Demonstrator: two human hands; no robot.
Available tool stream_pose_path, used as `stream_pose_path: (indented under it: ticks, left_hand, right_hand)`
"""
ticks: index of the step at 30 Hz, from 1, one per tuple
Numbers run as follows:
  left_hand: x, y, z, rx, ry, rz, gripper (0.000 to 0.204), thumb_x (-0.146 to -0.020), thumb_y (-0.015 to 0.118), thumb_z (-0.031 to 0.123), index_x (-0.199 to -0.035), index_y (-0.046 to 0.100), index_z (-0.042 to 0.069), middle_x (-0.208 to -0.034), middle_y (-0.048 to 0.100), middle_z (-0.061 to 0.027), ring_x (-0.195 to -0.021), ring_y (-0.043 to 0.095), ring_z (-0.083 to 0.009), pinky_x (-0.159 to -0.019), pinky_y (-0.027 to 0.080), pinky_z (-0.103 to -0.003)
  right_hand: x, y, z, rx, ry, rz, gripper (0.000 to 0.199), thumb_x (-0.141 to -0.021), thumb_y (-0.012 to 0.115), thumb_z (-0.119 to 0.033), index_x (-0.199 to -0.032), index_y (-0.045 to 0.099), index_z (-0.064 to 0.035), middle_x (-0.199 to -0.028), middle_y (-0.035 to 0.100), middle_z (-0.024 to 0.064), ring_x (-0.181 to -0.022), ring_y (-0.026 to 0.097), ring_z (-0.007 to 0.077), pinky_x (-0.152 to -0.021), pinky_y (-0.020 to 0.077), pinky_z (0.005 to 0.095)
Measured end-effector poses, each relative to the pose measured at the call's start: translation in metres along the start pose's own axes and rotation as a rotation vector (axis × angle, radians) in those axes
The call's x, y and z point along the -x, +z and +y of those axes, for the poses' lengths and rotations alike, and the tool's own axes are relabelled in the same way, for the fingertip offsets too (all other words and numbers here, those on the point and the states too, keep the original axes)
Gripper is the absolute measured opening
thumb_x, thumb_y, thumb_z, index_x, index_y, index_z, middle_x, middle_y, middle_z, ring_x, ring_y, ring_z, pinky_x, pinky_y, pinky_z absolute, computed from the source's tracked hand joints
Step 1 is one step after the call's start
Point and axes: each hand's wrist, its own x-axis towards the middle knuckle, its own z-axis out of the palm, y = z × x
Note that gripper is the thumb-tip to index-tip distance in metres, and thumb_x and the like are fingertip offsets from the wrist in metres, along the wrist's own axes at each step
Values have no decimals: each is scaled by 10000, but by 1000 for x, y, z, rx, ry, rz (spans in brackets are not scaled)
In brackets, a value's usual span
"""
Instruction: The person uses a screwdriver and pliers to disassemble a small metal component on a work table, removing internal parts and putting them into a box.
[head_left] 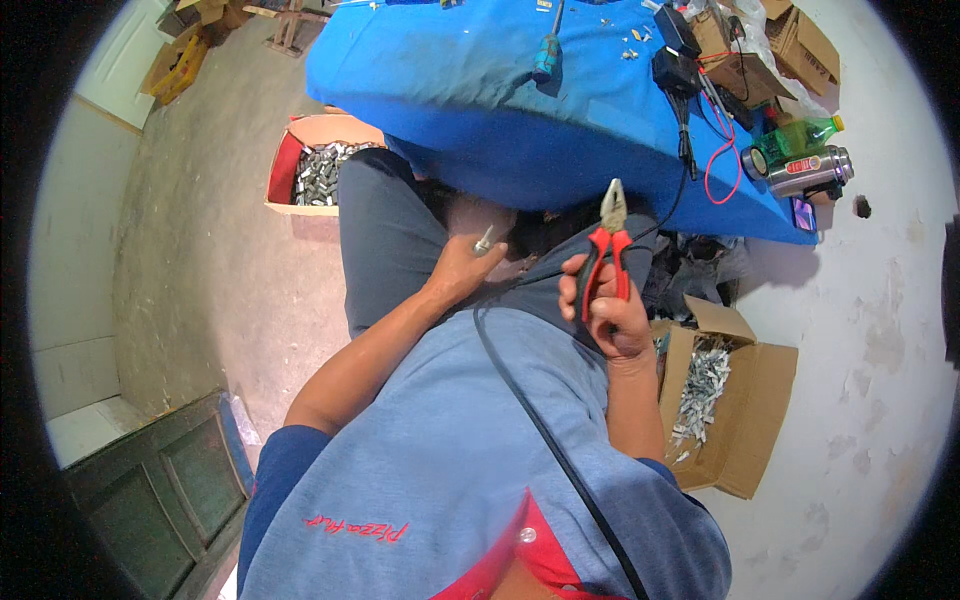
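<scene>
Over my lap, my left hand (465,268) grips a small silver metal part (484,242) between thumb and fingers. The part has a narrow tip pointing up; its exact kind is too small to tell. To the right, my right hand (612,308) is wrapped round a pair of combination pliers (614,216) with red and black handles. The jaws point up and away from me, with nothing visible between them. The pliers and the metal part are well apart. Both hands are short of the near edge of the table (460,150), which is covered in blue cloth.
A screwdriver (546,60), black adapters (676,70), a red cable (712,172), a green bottle (805,135), and a steel flask (812,172) lie on the table. Boxes of metal parts stand left (275,180) and right (765,410). A black cord (530,410) crosses my body.
</scene>
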Motion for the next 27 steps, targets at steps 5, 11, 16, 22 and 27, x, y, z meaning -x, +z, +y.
stream_pose_path:
  ticks: [5, 11, 16, 22, 27]
  left_hand:
    - [3, 1, 6, -74, 12, 29, 409, -949, 662, 331, -761, 629, -31, -617, 572, -32, -593, 491, -105, -534, 400, -338]
    - [4, -2, 4, -118, 65, 71, 358, -952, 661, 279, -795, 645, -42, -606, 570, -58, -581, 497, -107, -538, 413, -341]
    - [1, 1, -8, -147, 99, 113, 323, -944, 679, 254, -827, 659, -47, -626, 604, -74, -598, 538, -110, -552, 436, -336]
    - [3, -1, -2, -164, 140, 156, 318, -927, 700, 261, -836, 673, -42, -640, 633, -114, -603, 579, -128, -565, 456, -345]
    - [4, -2, 1, -135, 191, 180, 293, -917, 697, 254, -854, 693, -32, -666, 656, -169, -598, 626, -188, -576, 469, -369]
  right_hand:
    - [-6, 13, -17, 428, 233, 67, 637, -705, 634, -215, -1278, 551, 51, -1087, 668, 132, -853, 656, 150, -606, 488, 235]
    - [-18, -2, -29, 611, 676, -183, 530, -730, 621, -139, -1225, 589, 48, -1062, 668, 135, -790, 639, 148, -612, 547, 265]
    - [-33, 4, -41, 582, 783, -254, 531, -745, 641, -143, -1246, 574, 21, -1031, 652, 112, -841, 646, 174, -671, 613, 326]
    - [-53, -8, -29, 478, 866, -282, 554, -735, 656, -167, -1256, 571, 3, -1113, 646, 136, -913, 656, 212, -647, 628, 364]
    - [-55, -12, -22, 391, 840, -291, 560, -738, 650, -175, -1258, 566, 16, -1115, 646, 157, -911, 663, 238, -634, 632, 387]
